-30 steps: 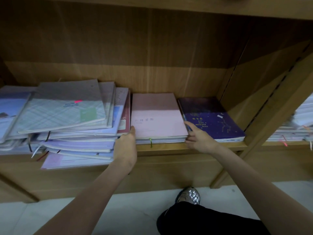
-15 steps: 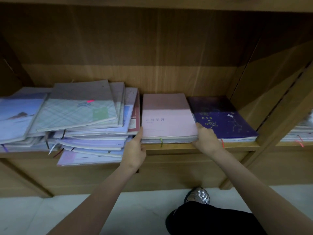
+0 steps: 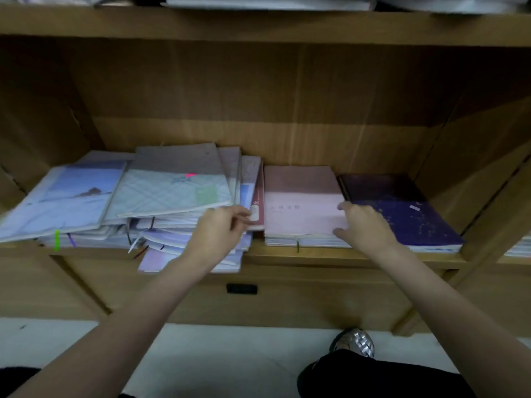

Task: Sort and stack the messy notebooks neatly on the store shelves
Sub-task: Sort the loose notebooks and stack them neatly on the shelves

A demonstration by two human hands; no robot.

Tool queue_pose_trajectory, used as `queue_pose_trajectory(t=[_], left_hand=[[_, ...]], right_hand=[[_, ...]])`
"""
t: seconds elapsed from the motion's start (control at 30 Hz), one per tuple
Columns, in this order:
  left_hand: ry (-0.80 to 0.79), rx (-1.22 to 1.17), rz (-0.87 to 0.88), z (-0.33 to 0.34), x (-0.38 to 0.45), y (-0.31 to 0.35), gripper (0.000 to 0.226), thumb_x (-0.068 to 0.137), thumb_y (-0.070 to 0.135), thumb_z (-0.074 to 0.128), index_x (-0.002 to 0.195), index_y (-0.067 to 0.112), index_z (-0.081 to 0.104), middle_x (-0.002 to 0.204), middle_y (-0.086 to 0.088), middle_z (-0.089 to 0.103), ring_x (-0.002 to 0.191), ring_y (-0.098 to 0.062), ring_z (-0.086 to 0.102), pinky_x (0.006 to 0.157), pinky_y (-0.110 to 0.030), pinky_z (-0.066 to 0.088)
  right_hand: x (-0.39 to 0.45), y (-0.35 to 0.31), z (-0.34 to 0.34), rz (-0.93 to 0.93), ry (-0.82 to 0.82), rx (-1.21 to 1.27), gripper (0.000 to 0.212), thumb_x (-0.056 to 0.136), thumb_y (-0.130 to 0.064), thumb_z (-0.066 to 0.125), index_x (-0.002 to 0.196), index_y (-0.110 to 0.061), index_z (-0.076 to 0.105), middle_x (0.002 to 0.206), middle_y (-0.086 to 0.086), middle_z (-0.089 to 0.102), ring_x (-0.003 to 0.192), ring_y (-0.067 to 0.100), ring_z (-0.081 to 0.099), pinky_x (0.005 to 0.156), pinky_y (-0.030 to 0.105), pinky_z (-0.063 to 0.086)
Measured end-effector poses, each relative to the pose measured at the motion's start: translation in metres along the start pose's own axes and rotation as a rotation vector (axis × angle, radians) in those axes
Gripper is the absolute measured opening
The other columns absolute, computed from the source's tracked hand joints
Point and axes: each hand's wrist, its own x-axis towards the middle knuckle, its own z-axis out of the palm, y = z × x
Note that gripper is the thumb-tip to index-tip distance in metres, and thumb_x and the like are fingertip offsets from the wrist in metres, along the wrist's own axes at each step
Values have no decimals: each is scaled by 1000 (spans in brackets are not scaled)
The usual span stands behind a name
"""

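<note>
At the far left of the frame a pale blue notebook [image 3: 61,196] with a mountain picture lies tilted on top of a loose heap, its near edge hanging past the front of the wooden shelf [image 3: 330,255]. A green ribbon [image 3: 57,239] dangles below it. Just to its right a checked notebook [image 3: 172,185] with a green label and a pink sticker caps the messy pile [image 3: 161,237], whose lower books fan out at different angles and jut over the shelf edge.

The left hand [image 3: 219,231] is at the right side of this pile, in the centre of the frame, fingers curled and reaching toward the near edge of a dark red notebook [image 3: 258,208] that shows as a narrow strip at the pile's right edge. Motion blur hides whether the fingers actually pinch it, so I cannot tell if the hand grips anything.

Right of that, a pink notebook [image 3: 301,202] tops a short, squared stack with a small gap from the messy pile. The right hand [image 3: 365,225] lies over the pink notebook's near right corner, fingers loosely spread and relaxed, the thumb beside the stack's front edge.

Touching the pink stack's right side is a dark blue notebook [image 3: 402,214] with gold speckles, flat near the shelf's right wall.

At the bottom right a silver shoe [image 3: 355,341] stands on the pale floor [image 3: 215,354].
</note>
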Motion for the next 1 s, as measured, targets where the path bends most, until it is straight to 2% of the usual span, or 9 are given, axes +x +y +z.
queue_pose_trajectory(t=[0.07,0.13,0.27,0.4,0.5,0.6,0.73,0.87,1.0], left_hand=[[197,65,73,-27,2,-12,25,88,5,49,103,5,69,86,-10,73,85,-27,69,76,-37,53],[260,103,47,-47,4,-28,25,89,2,50,106,5,68,88,-14,72,87,-31,68,79,-41,52],[200,248,-103,-72,8,-68,32,88,5,51,118,7,63,117,-14,64,111,-33,56,92,-36,41],[154,472,-417,-97,17,-93,48,90,41,54,132,19,49,139,-16,40,132,-36,29,107,-40,23],[78,439,-455,-106,26,-102,65,84,52,58,134,13,44,134,-21,45,127,-37,37,105,-39,33],[32,292,-391,-102,27,-100,68,79,52,66,133,15,47,131,-17,48,123,-32,45,100,-36,38],[-52,294,-248,-82,22,-88,68,80,57,61,135,20,44,139,-5,47,130,-25,40,108,-31,26],[-165,267,-236,-77,23,-90,83,76,74,50,141,26,34,148,1,37,141,-25,26,115,-42,14],[-76,221,-397,-74,31,-88,78,84,55,57,144,13,28,155,-10,16,140,-30,23,112,-43,24]], right_hand=[[6,-26,-5,-110,-4,156,50,89,-24,64,134,-11,47,127,12,58,119,27,53,93,36,45],[13,-56,-6,-187,-27,229,48,90,-22,62,134,-11,48,129,9,58,121,23,51,96,33,43],[26,-104,-5,-244,-22,450,36,90,-13,60,126,-9,56,125,7,60,117,19,54,96,26,41],[39,-136,3,-140,-112,750,31,92,-13,59,122,-9,58,123,7,60,114,19,56,91,25,44],[48,-153,11,-43,-275,932,42,94,-20,57,132,-5,48,129,8,54,115,22,53,89,30,44],[56,-162,15,45,-279,1013,49,94,-28,57,133,-1,46,127,10,56,108,22,57,88,33,48],[55,-155,15,157,-317,1164,26,92,-18,60,107,3,57,87,11,65,69,20,62,56,29,53],[41,-121,10,241,-273,1324,26,92,-8,58,113,-7,43,98,9,59,76,21,61,47,26,52],[30,-87,-3,276,-150,1436,22,94,-3,53,114,-6,46,98,11,58,75,22,59,41,22,47]])
